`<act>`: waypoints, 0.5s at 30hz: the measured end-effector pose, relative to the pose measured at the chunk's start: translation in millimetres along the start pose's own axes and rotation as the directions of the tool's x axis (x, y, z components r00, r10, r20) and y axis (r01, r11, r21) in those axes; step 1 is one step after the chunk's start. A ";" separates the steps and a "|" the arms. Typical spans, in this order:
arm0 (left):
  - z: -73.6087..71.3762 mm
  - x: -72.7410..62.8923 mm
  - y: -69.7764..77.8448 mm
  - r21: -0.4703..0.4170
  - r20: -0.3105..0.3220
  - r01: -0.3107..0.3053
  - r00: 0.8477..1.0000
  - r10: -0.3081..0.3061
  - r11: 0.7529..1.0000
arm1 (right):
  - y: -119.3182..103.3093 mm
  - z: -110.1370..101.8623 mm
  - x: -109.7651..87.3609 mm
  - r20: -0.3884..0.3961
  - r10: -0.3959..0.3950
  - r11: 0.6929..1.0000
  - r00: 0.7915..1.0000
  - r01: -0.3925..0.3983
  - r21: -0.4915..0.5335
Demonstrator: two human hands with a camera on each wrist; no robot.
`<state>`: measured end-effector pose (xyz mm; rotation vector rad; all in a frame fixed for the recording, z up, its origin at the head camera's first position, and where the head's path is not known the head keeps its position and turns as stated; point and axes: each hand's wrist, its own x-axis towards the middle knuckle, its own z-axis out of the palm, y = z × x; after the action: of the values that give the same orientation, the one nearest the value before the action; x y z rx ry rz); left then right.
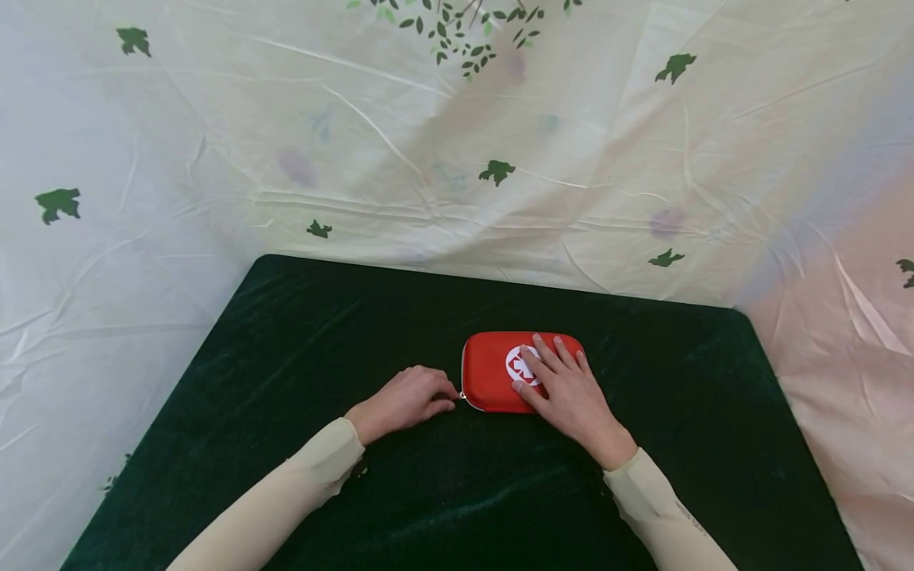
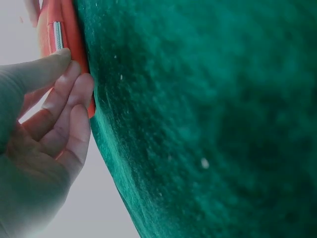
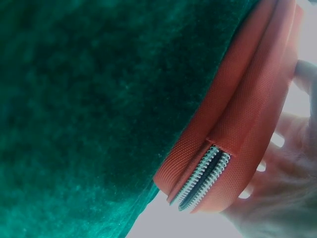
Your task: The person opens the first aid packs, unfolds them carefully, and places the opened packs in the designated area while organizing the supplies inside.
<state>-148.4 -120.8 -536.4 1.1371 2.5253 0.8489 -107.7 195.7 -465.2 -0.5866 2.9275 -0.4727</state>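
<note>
A red zippered first aid case (image 1: 493, 373) with a white round emblem lies flat on the dark green cloth. My left hand (image 1: 410, 403) is at its near left corner, thumb and forefinger pinching the zipper pull (image 1: 462, 395). In the left wrist view, a stretch of zipper (image 2: 58, 35) shows just past the thumb, and the fingers hide the pull. My right hand (image 1: 571, 392) rests spread on the right part of the lid, partly over the emblem. The right wrist view shows the parted zipper teeth (image 3: 202, 178) at one end of the zipper.
Dark green velvet cloth (image 1: 343, 317) covers the table, whose far edge meets a pale hanging sheet (image 1: 400, 143) printed with green leaves. More sheeting hangs at the left and right sides. Both forearms, in cream sleeves (image 1: 286, 492), reach in from the near edge.
</note>
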 end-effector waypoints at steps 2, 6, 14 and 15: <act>2.3 -0.2 -0.5 0.005 0.003 -0.012 1.000 0.012 1.000 | 0.1 0.0 0.0 -0.001 -0.001 1.000 1.000 0.001 0.001; 3.5 -2.1 2.5 -0.005 0.003 -0.029 1.000 0.029 1.000 | 0.2 0.2 0.0 -0.001 -0.004 1.000 1.000 0.004 0.004; -18.1 -6.7 34.7 -0.082 0.043 -0.075 0.996 0.078 0.994 | -0.2 -0.1 0.1 -0.003 -0.003 1.000 1.000 0.003 0.002; -19.9 -6.8 38.3 -0.081 0.049 -0.075 0.996 0.080 0.994 | -0.4 -0.2 0.1 -0.003 -0.002 1.000 1.000 0.002 0.000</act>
<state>-129.4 -113.8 -497.6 1.2225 2.3969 0.9176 -107.7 195.4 -464.9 -0.5900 2.9299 -0.4749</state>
